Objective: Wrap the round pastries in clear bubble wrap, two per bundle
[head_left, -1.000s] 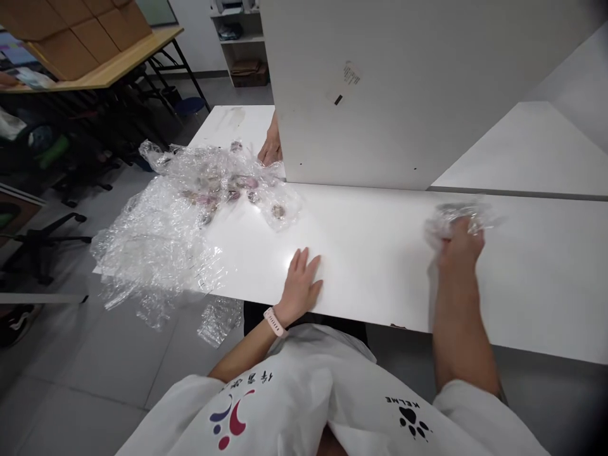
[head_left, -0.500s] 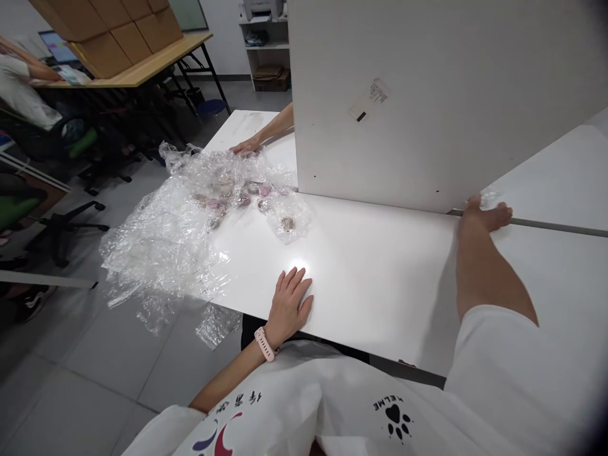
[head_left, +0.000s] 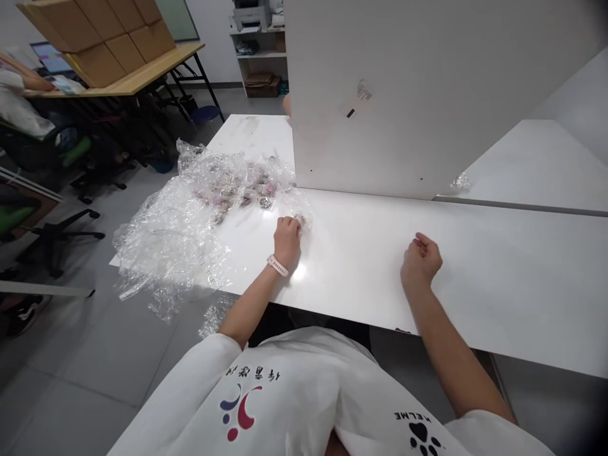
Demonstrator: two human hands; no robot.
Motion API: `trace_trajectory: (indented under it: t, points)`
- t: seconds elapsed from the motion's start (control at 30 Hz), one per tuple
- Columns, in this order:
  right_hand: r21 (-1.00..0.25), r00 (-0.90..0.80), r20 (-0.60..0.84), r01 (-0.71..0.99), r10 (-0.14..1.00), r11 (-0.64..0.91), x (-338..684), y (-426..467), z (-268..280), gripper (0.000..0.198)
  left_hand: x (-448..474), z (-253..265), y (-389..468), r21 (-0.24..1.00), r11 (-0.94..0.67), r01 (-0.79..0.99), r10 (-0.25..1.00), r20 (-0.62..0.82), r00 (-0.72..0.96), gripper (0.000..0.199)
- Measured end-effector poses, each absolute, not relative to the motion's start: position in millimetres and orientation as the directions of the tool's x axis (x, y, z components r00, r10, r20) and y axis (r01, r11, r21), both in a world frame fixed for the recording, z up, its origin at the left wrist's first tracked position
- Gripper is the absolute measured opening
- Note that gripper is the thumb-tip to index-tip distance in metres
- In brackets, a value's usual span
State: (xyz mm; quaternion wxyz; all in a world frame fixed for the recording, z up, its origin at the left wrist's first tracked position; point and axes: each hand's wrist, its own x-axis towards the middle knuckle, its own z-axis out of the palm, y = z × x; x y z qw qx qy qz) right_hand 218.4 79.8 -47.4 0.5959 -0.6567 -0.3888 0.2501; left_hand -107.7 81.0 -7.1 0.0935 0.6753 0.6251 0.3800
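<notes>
On the white table (head_left: 351, 253), my left hand (head_left: 286, 242), with a pale wristband, has its fingers curled together on a small round item in clear plastic (head_left: 302, 221). Part of that item is hidden by the fingers. To its left spreads a heap of clear plastic wrappers (head_left: 166, 221), with several small pinkish and brownish items (head_left: 266, 188) among them. My right hand (head_left: 422, 258) hovers above the right part of the table, its fingers curled in and nothing visible in them.
A tall pale partition (head_left: 403, 95) rises along the table's far side. Beyond its right end lies a crumpled clear wrapper (head_left: 460, 182). At the back left, cardboard boxes (head_left: 118, 57) stand on a wooden desk. A co-worker's skin (head_left: 287, 104) shows at the partition's left edge.
My left hand has moved forward from the table's front edge to the wrapped item and closed. My right hand has drawn back from beyond the partition, away from the wrapper there. The co-worker's hand has left the heap.
</notes>
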Motion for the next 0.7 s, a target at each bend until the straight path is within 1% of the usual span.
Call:
trace_trajectory:
  t: [0.07, 0.1, 0.17, 0.23, 0.3, 0.37, 0.43, 0.5, 0.57, 0.63, 0.7]
  points:
    - [-0.997, 0.545, 0.06, 0.07, 0.836, 0.026, 202.4, 60.9, -38.7, 0.043, -87.8, -9.9, 59.5, 0.587, -0.281, 0.76, 0.902, 0.431, 0.001, 0.02]
    - [-1.0, 0.498, -0.004, -0.023, 0.867, 0.009, 194.3, 53.8, -33.1, 0.043, -75.7, -11.1, 45.8, 0.578, -0.331, 0.746, 0.892, 0.45, 0.047, 0.02]
    - [-0.978, 0.328, -0.145, -0.192, 0.933, -0.085, 176.7, 43.3, -21.8, 0.052, -51.5, -12.9, 18.9, 0.563, -0.434, 0.703, 0.866, 0.475, 0.154, 0.019]
    - [-0.951, 0.136, -0.227, -0.246, 0.964, -0.189, 156.7, 36.1, -13.4, 0.064, -32.6, -13.1, -1.7, 0.573, -0.491, 0.656, 0.853, 0.47, 0.228, 0.017]
    - [-0.96, 0.031, -0.217, -0.19, 0.976, -0.207, 135.8, 30.2, -9.7, 0.075, -22.8, -10.5, -14.5, 0.623, -0.495, 0.605, 0.863, 0.436, 0.257, 0.013]
    - [-0.977, -0.024, -0.182, -0.105, 0.983, -0.184, 118.5, 24.9, -10.0, 0.076, -22.8, -4.7, -22.3, 0.706, -0.461, 0.537, 0.887, 0.368, 0.278, 0.009]
    - [-0.983, -0.084, -0.172, -0.056, 0.982, -0.177, 110.5, 20.7, -12.1, 0.064, -31.1, 3.1, -27.4, 0.798, -0.4, 0.45, 0.907, 0.274, 0.321, 0.009]
    - [-0.981, -0.112, -0.171, -0.077, 0.979, -0.18, 114.2, 18.7, -13.8, 0.05, -44.8, 10.6, -29.9, 0.861, -0.31, 0.403, 0.933, 0.193, 0.305, 0.017]
    - [-0.973, -0.046, -0.175, -0.146, 0.984, -0.18, 126.6, 20.1, -13.3, 0.043, -61.0, 15.1, -28.1, 0.885, -0.211, 0.415, 0.971, 0.14, 0.194, 0.019]
    - [-0.958, 0.071, -0.197, -0.224, 0.978, -0.177, 140.3, 24.1, -9.1, 0.041, -76.0, 16.1, -20.9, 0.892, -0.088, 0.443, 0.996, 0.079, 0.038, 0.015]
    - [-0.956, 0.148, -0.185, -0.254, 0.972, -0.144, 147.8, 27.7, -0.5, 0.038, -87.4, 14.5, -9.2, 0.921, 0.042, 0.387, 0.996, -0.009, -0.088, 0.016]
